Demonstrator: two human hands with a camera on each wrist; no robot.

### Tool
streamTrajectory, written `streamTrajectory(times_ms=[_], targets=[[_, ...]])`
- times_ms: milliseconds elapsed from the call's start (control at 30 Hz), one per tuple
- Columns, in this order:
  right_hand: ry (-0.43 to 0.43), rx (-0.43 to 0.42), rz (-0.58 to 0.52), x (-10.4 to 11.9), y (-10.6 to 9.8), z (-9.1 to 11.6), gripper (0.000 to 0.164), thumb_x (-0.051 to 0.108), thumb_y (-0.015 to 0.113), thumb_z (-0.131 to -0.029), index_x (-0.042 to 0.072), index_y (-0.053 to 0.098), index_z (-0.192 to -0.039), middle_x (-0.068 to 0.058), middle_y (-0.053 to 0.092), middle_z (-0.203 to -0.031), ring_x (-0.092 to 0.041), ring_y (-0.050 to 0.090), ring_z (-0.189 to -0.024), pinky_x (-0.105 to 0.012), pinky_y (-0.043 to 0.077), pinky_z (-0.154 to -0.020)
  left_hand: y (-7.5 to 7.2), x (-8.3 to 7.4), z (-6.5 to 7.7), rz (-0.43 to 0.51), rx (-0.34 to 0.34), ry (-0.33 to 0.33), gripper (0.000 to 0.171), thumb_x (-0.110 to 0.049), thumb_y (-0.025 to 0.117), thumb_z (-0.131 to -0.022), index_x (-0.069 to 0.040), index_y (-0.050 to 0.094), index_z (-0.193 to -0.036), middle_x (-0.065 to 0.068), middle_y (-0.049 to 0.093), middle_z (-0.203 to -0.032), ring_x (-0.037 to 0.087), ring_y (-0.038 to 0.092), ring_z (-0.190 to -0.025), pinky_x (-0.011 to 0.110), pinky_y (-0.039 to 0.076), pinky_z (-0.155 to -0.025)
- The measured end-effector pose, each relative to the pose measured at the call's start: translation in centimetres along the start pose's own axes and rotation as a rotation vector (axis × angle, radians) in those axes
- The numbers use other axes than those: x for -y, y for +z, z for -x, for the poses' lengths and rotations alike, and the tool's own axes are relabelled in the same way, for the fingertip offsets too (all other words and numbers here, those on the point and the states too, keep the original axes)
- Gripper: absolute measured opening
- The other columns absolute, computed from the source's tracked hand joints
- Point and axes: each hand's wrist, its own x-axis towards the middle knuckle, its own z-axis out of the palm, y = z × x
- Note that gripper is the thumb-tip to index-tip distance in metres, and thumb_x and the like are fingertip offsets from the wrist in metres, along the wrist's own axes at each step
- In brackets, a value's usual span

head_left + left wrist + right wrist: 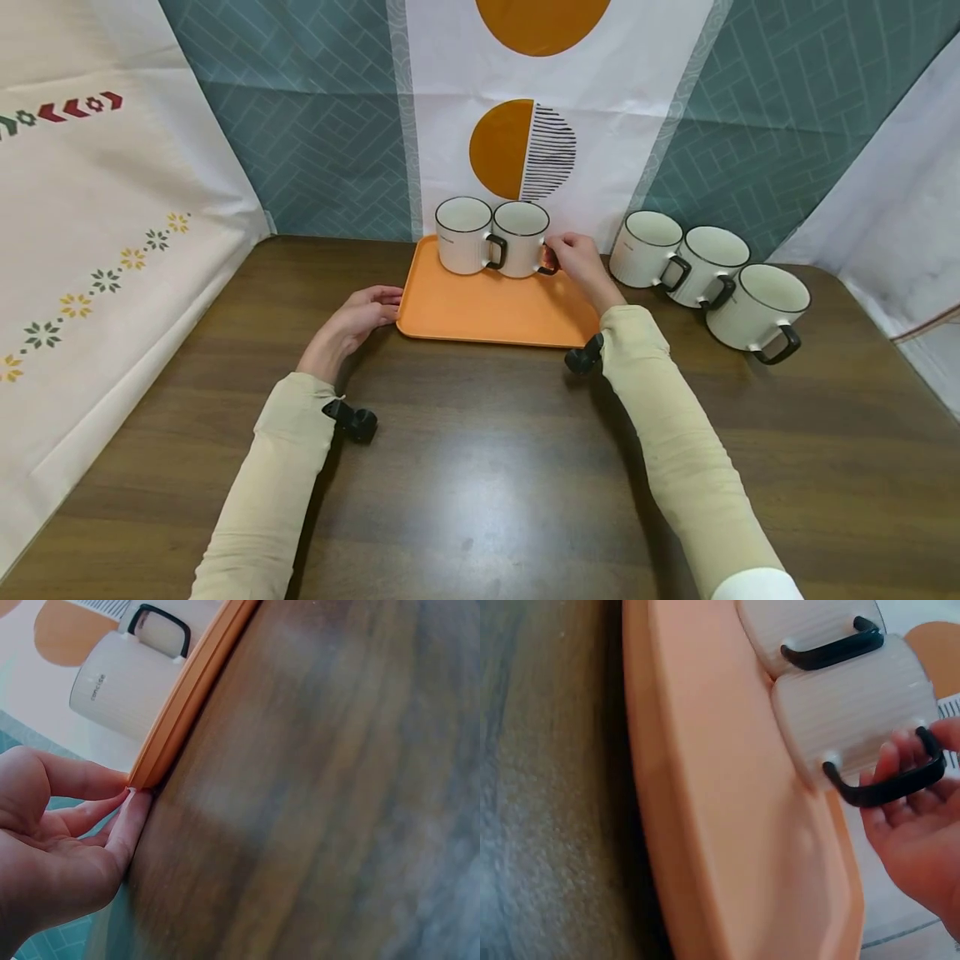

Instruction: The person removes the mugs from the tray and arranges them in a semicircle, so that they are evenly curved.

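An orange tray (480,312) lies against the back wall, bearing two white mugs with dark rims and black handles. At the tray's left edge, my left hand (356,317) pinches the rim; the left wrist view shows the thumb and a finger (90,780) meeting at the tray's corner. My right hand (581,262) holds the right mug (520,250) by its handle (889,789), with fingertips passing through the loop. That mug stands upright, close beside the left mug (459,246) at the back of the tray.
To the right of the tray, three more white mugs stand in a slanting row on the wooden table (465,467): a back one (645,254), a middle one (708,271) and a front one (757,312). Patterned cloth (315,150) hangs behind the table.
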Motion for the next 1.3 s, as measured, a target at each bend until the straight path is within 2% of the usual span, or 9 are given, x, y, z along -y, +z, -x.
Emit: streamTrajectory(times_ms=[200,433,633,900,1167,1300], targets=[[-0.034,0.086,-0.095,-0.7,0.6,-0.4,0.032,0.012,0.037,-0.102,-0.005,0.058,-0.085,-0.002,0.059,-0.066,-0.01,0.055,-0.057,-0.022,0.049,-0.062,0.0,0.2,-0.2,0.006,0.004,-0.001,0.055,0.01,0.045,-0.092,0.011,0.028,-0.144,0.027,0.035,-0.142,0.032,0.041,-0.126,0.037,0.036,-0.106],[-0.063,0.113,-0.038,-0.7,0.5,0.0,0.033,0.012,0.034,-0.104,-0.007,0.053,-0.085,-0.002,0.052,-0.065,-0.01,0.049,-0.058,-0.022,0.045,-0.062,0.0,0.0,0.1,-0.009,0.002,0.002,0.055,0.009,0.045,-0.092,0.011,0.028,-0.144,0.027,0.035,-0.142,0.031,0.042,-0.125,0.036,0.036,-0.106],[-0.055,0.125,-0.029,-0.5,0.3,0.1,0.031,0.01,0.032,-0.104,-0.009,0.049,-0.086,-0.005,0.043,-0.069,-0.013,0.04,-0.063,-0.025,0.038,-0.064,0.3,0.1,0.0,0.0,0.003,0.006,0.055,0.01,0.044,-0.092,0.012,0.027,-0.144,0.028,0.035,-0.142,0.032,0.042,-0.125,0.036,0.036,-0.106],[-0.044,0.15,-0.019,-0.3,-0.4,0.5,0.03,0.011,0.033,-0.105,-0.009,0.047,-0.087,-0.003,0.041,-0.071,-0.012,0.038,-0.062,-0.025,0.039,-0.064,0.2,0.0,0.0,-0.004,-0.014,0.003,0.055,0.01,0.045,-0.092,0.011,0.029,-0.144,0.027,0.036,-0.14,0.03,0.044,-0.122,0.036,0.037,-0.106],[-0.01,0.166,-0.055,-0.3,-1.5,1.6,0.029,0.015,0.032,-0.106,-0.004,0.045,-0.088,-0.004,0.04,-0.075,-0.013,0.039,-0.064,-0.024,0.039,-0.064,0.2,0.0,0.0,-0.015,-0.01,-0.005,0.054,0.01,0.043,-0.092,0.011,0.028,-0.144,0.027,0.035,-0.142,0.033,0.042,-0.124,0.039,0.034,-0.108],[0.016,0.194,-0.105,-0.1,-2.2,2.6,0.029,0.018,0.031,-0.107,-0.002,0.043,-0.091,-0.003,0.036,-0.072,-0.012,0.032,-0.059,-0.026,0.035,-0.063,0.2,0.1,0.0,-0.021,-0.011,0.003,0.054,0.01,0.043,-0.093,0.011,0.029,-0.144,0.027,0.035,-0.142,0.031,0.044,-0.121,0.037,0.036,-0.107]])
